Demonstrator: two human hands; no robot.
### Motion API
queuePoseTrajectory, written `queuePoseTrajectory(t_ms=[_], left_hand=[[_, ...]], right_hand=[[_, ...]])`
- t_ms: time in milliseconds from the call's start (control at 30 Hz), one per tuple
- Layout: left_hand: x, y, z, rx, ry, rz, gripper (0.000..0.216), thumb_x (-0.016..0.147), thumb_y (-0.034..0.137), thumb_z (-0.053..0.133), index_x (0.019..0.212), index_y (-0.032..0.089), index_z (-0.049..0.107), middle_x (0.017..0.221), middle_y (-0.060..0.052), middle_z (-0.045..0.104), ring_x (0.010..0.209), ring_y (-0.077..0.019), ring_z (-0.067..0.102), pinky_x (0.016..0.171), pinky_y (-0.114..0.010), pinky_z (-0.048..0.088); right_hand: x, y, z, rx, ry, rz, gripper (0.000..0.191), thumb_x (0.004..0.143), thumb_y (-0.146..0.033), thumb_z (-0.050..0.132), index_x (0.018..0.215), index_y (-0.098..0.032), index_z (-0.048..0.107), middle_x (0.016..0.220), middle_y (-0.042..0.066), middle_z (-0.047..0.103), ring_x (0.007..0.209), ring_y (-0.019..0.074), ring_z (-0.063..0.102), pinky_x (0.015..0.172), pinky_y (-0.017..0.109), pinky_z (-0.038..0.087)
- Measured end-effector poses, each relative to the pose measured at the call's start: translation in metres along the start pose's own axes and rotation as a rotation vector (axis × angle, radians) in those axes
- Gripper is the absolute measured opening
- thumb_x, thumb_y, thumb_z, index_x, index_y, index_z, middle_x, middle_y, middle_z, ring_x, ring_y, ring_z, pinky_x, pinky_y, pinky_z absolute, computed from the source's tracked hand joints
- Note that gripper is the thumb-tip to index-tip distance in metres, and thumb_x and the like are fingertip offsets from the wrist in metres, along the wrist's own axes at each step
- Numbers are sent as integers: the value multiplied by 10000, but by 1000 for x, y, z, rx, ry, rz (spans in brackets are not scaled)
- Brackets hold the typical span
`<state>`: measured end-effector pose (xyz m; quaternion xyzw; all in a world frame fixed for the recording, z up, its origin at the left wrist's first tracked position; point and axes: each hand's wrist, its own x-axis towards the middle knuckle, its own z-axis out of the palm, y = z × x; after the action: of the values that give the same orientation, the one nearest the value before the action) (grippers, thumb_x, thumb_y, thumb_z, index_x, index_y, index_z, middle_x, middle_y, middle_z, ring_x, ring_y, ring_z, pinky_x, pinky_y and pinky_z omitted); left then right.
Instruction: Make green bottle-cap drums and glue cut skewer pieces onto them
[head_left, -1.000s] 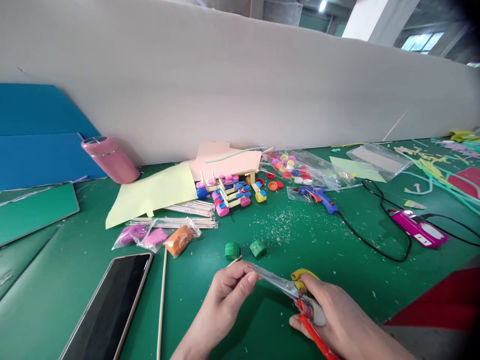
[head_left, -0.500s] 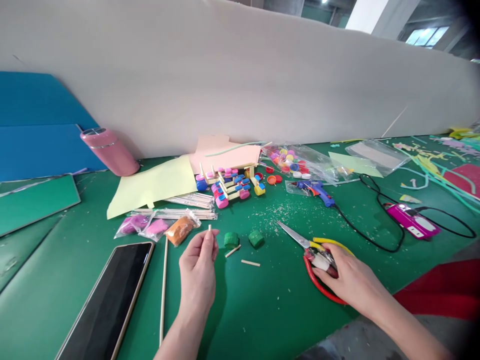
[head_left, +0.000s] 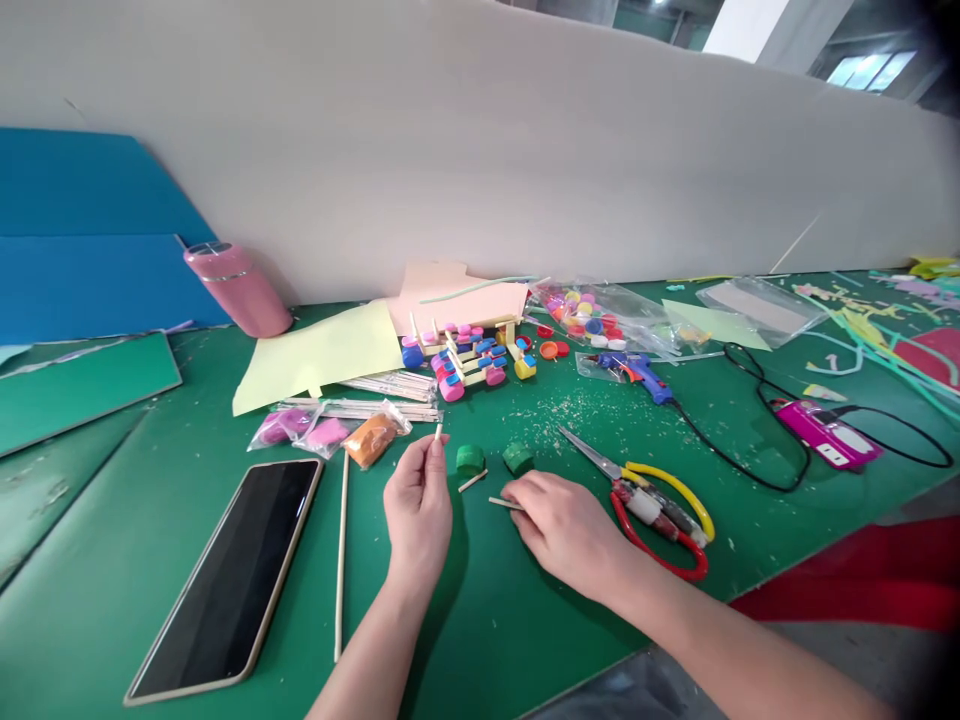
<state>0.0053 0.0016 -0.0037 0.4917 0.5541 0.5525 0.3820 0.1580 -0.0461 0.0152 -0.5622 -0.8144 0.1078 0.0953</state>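
My left hand (head_left: pixel 418 505) pinches a short wooden stick piece (head_left: pixel 438 433) upright above the green table (head_left: pixel 525 620). My right hand (head_left: pixel 559 525) lies low on the table with its fingertips closed on a second short stick piece (head_left: pixel 501 503). A third stick piece (head_left: pixel 473 481) lies between the hands. Two green bottle caps (head_left: pixel 470 459) (head_left: pixel 517 457) sit just beyond them. Scissors (head_left: pixel 645 495) with red and yellow handles lie open on the table, to the right of my right hand and apart from it.
A phone (head_left: pixel 232 575) lies at the near left beside a long wooden skewer (head_left: pixel 342 555). Small clay bags (head_left: pixel 330 435), stick bundles, cap-and-stick models (head_left: pixel 465 362), a bag of caps (head_left: pixel 592 325), a blue glue gun (head_left: pixel 637 375), a pink bottle (head_left: pixel 236 290) and a pink device (head_left: pixel 825 440) lie farther back.
My right hand let go of the scissors, which now lie on the table, and moved left onto a cut stick piece. My left hand lifted its stick piece and holds it upright.
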Motion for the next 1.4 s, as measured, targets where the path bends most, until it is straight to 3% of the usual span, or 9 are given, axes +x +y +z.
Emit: queuePoseTrajectory(t_ms=[300,433,567,633,767,867,1167,1400], left_hand=[[-1,-2,2,97,-35,94,219,836,326,483,893,172,627,692,3,562,618,-143,481,549,-238,349],[-3,0,3,96,-80,107,218,837,314,486,890,165,637,661,14,547,599,-132,468,558,-233,364],[-9,4,6,80,-150,93,208,844,302,480,856,165,636,629,23,515,582,-122,458,541,-222,371],[-13,6,9,54,-209,68,216,848,318,476,818,168,628,583,35,487,542,-113,444,500,-214,358],[-19,8,13,-70,-365,-46,215,853,324,472,755,167,581,555,41,503,474,-93,430,432,-199,329],[-21,11,13,-54,-414,-65,209,862,311,461,743,167,554,597,26,555,450,-86,440,435,-209,348],[-21,10,13,-218,-629,-244,214,884,290,451,749,158,553,608,2,624,464,-93,522,520,-237,378],[-20,8,14,-304,-644,-325,216,882,295,459,761,151,565,596,-15,642,439,-89,510,486,-226,366]], right_hand=[[25,-12,-3,-3,-134,-11,216,701,65,454,762,-55,624,731,169,644,665,267,641,562,309,463],[29,-3,-5,206,-60,-1,149,649,15,530,716,-104,591,677,102,632,660,249,627,594,314,457],[34,10,-8,551,92,53,71,755,-109,502,793,-168,516,703,10,586,617,137,581,563,234,450],[37,13,-6,744,142,80,18,808,-196,479,815,-180,475,709,-6,560,586,105,560,526,206,451],[39,15,4,1070,156,103,150,817,-324,503,774,-186,459,627,-33,522,523,97,551,488,213,462],[38,14,8,1231,164,118,183,800,-351,549,756,-184,486,590,-41,527,514,99,557,491,218,463],[32,18,9,1525,79,57,144,833,-297,552,747,-186,521,449,-73,526,430,114,553,510,257,451],[34,17,10,1565,95,70,145,835,-285,555,745,-182,508,431,-70,537,417,116,547,516,253,430]])
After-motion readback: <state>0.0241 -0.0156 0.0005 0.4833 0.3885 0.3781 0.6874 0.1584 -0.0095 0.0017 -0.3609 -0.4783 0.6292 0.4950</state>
